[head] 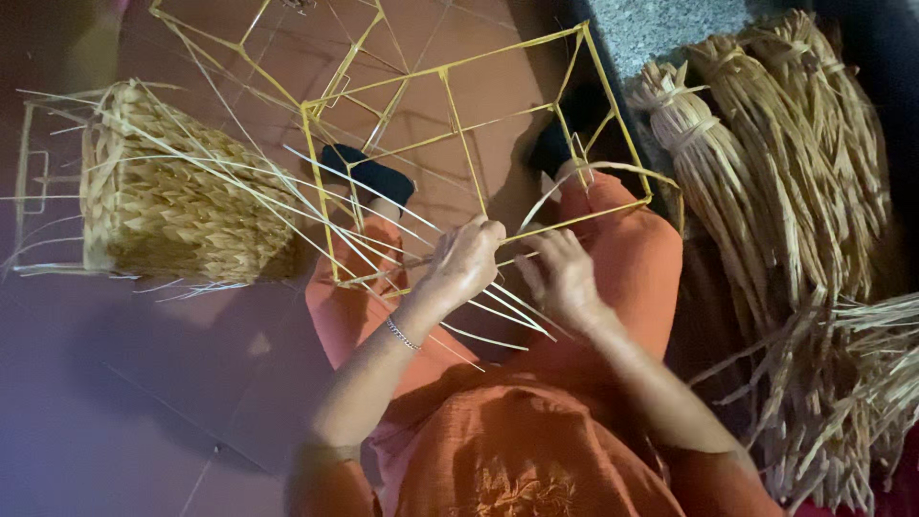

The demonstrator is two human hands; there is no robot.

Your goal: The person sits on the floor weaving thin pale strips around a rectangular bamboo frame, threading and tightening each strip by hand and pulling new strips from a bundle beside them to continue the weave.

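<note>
Left hand point(466, 260) pinching pale flat straw strands point(498, 311) against yellow wire frame point(459, 124) (box-shaped), right hand point(563, 278) fingers curling around lower rail, gripping it.

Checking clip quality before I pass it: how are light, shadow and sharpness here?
Head view: dim warm light; left hand and right hand on the yellow wire frame are slightly soft; dark shadow falls on the floor lower left; straw bundles stay readable.
</note>
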